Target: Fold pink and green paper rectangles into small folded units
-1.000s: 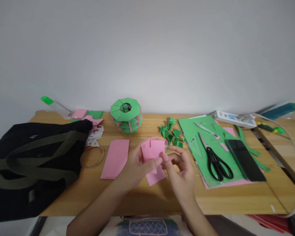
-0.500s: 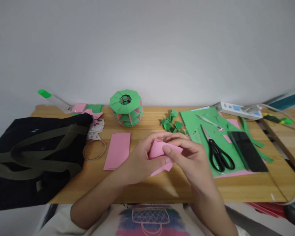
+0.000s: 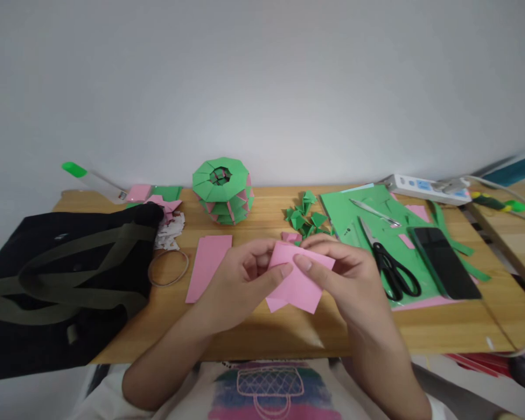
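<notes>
A folded piece of pink paper (image 3: 300, 286) is held over the table's front half, between both hands. My left hand (image 3: 245, 286) pinches its left side, thumb on top. On its right side, my right hand (image 3: 343, 274) has the thumb on the near face and the fingers behind. Two lower corners of the paper fan apart below the thumbs. Just beyond lie a small pink folded piece (image 3: 291, 237) and several green folded paper pieces (image 3: 306, 216). A stack of pink paper rectangles (image 3: 210, 265) lies left of my left hand.
A green and pink paper lantern shape (image 3: 224, 189) stands at the back. On the left are a black bag (image 3: 70, 280) and a ring (image 3: 168, 268). On the right lie green sheets (image 3: 354, 216), scissors (image 3: 387, 262), a phone (image 3: 447, 262) and a power strip (image 3: 424, 189).
The pink paper, curled over before, now lies flatter with its face towards me. Both thumbs have moved up onto it. The small pink piece beyond the hands has come into sight.
</notes>
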{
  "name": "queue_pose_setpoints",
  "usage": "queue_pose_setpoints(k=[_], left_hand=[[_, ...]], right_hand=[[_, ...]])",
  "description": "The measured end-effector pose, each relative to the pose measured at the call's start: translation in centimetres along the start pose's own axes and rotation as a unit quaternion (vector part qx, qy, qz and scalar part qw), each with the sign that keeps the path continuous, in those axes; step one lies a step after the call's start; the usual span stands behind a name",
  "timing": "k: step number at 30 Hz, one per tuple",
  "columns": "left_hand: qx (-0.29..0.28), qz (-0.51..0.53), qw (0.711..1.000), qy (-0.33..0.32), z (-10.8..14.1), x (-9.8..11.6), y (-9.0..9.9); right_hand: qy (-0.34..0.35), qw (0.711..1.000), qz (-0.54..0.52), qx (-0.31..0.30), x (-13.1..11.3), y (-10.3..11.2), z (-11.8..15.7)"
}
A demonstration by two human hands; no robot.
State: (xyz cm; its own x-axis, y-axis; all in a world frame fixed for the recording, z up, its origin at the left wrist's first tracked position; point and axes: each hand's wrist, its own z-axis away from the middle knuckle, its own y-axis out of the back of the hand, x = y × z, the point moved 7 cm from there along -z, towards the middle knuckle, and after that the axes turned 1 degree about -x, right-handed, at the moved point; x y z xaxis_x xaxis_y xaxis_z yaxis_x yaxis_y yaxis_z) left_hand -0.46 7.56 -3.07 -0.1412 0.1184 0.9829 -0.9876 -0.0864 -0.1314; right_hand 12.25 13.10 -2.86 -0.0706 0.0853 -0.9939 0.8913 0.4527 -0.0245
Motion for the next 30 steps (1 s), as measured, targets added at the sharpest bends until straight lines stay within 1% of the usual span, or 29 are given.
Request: queue_pose_setpoints(k=[6, 16, 25, 30], left_hand=[[-0.002, 0.006, 1.000, -0.007, 0.12, 0.14, -0.05], [0.013, -0.007, 1.000, -0.008, 0.05, -0.10, 0.24], [0.019, 0.016, 1.000, -0.012, -0.10, -0.18, 0.35], [0.023, 0.018, 1.000, -0.002, -0.01, -0.55, 0.41]], right_hand=[[-0.005, 1.000, -0.012, 0.002, -0.17, -0.22, -0.10], [0.000, 1.000, 0.012, 0.020, -0.24, -0.19, -0.07], [0.005, 1.000, 0.004, 0.021, -0.22, -0.24, -0.15], [0.001, 1.000, 0.000, 0.016, -0.25, -0.33, -0.26]])
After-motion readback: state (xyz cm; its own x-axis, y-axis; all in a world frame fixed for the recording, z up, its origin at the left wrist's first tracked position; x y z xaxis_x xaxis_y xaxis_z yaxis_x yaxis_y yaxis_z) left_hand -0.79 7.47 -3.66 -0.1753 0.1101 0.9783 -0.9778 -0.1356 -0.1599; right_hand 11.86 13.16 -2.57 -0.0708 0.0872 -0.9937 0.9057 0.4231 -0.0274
